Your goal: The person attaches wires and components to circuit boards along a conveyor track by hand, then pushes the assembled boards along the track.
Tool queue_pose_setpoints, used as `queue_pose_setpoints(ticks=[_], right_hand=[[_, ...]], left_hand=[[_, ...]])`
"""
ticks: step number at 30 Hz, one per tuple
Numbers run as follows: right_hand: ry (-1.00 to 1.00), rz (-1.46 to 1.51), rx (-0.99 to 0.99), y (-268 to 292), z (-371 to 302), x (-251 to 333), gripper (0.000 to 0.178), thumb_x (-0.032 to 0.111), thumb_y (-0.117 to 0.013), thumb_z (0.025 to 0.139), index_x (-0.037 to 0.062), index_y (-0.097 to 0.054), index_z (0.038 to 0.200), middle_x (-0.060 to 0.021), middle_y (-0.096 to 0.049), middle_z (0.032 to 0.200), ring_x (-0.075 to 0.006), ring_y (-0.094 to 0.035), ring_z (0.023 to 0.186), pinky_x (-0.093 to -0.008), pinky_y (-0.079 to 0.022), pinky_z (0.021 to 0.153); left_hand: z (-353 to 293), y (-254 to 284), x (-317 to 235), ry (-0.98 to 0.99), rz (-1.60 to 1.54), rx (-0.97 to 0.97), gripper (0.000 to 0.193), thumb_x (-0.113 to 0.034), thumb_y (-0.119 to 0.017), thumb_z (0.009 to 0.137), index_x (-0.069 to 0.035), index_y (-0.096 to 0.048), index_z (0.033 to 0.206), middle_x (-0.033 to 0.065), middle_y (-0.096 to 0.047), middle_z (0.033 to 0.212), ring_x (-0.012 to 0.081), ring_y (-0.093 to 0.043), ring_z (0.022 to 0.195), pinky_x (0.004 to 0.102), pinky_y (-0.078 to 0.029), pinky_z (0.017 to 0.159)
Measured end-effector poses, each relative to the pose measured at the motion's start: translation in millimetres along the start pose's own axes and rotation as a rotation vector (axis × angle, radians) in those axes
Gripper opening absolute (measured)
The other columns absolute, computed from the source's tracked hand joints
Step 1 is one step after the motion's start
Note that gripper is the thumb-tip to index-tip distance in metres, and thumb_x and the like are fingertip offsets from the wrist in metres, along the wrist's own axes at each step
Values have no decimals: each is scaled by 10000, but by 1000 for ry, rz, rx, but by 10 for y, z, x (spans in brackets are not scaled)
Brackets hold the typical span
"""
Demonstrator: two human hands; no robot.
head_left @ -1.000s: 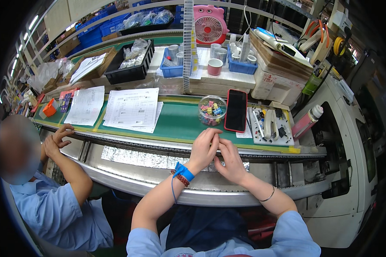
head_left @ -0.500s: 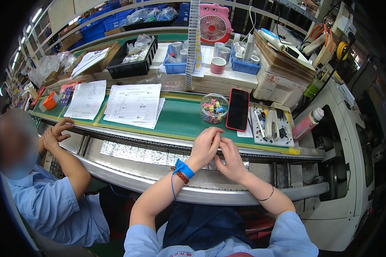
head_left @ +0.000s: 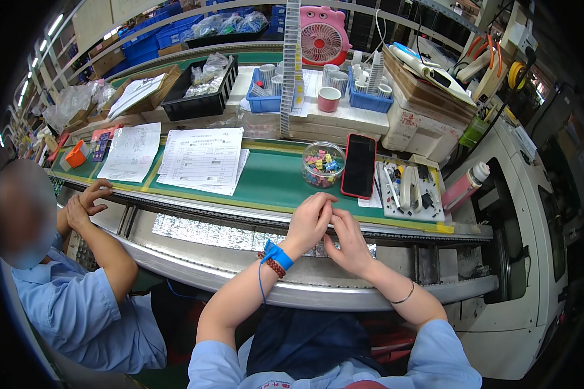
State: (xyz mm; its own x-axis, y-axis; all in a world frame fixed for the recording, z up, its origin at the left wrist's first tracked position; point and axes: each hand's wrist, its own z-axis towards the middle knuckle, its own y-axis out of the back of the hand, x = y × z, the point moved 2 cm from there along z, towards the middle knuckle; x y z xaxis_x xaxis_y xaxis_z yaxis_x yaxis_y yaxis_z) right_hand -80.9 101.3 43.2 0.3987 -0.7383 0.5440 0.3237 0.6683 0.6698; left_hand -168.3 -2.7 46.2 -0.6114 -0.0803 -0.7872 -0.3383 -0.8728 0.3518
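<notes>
My left hand [head_left: 310,223] and my right hand [head_left: 352,244] rest together at the front edge of the green bench [head_left: 266,188], their fingertips meeting. Both have loosely stretched fingers, and I see nothing held in either. A blue wrist strap [head_left: 278,255] with a cord and a beaded bracelet circle my left wrist; a thin bangle [head_left: 404,293] is on my right. Just beyond the fingers stands a clear round tub [head_left: 324,165] of small coloured parts. Beside it lies a red-edged phone [head_left: 359,166]. To its right is a white tray [head_left: 412,209] with black bits.
Paper sheets [head_left: 201,159] lie left on the bench. A pink bottle [head_left: 466,187] stands at the right, near a pale machine [head_left: 525,214]. Behind are a black bin [head_left: 200,87], blue trays [head_left: 265,104] and a pink fan [head_left: 322,39]. A co-worker [head_left: 84,292] sits at the left.
</notes>
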Motion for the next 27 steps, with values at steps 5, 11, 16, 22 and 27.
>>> queue_pose_setpoints(ticks=[5, 11, 16, 22, 27], right_hand=[[-9, 8, 9, -7, -16, -10, 463, 21, -620, 773, -10, -464, 1208, -177, -459, 1211, -349, -470, 1113, -406, -376, 936], [-13, 13, 15, -3, -12, 8, 456, 18, -618, 773, -10, -466, 1201, -179, -456, 1211, -352, -465, 1116, -409, -375, 937], [-17, 29, 24, -12, -14, -2, 452, 16, -615, 775, -12, -465, 1200, -178, -454, 1211, -353, -463, 1115, -410, -374, 937], [-24, 34, 36, -9, -15, -6, 455, 12, -616, 773, -18, -466, 1201, -180, -452, 1208, -355, -462, 1117, -410, -375, 939], [-33, 39, 42, -14, -20, -24, 450, 14, -617, 773, -22, -470, 1197, -180, -452, 1206, -357, -463, 1114, -409, -377, 940]], left_hand=[[-7, 3, -2, 16, -3, 16, 140, -82, -488, 902, 0, -581, 967, 162, -608, 878, 338, -595, 820, 405, -469, 720], [-12, 2, 10, 2, 11, 14, 143, -75, -484, 914, 5, -589, 971, 158, -614, 869, 309, -605, 782, 378, -474, 691], [-13, -7, 28, -21, 25, 6, 148, -68, -481, 925, 8, -598, 975, 153, -620, 856, 277, -615, 746, 351, -478, 664], [-9, -10, 28, -22, 25, 7, 147, -68, -483, 924, 9, -598, 974, 152, -618, 847, 273, -612, 734, 348, -478, 658], [-2, -10, 27, -29, 25, 5, 149, -70, -484, 924, 9, -599, 978, 152, -616, 833, 270, -610, 721, 347, -477, 652]])
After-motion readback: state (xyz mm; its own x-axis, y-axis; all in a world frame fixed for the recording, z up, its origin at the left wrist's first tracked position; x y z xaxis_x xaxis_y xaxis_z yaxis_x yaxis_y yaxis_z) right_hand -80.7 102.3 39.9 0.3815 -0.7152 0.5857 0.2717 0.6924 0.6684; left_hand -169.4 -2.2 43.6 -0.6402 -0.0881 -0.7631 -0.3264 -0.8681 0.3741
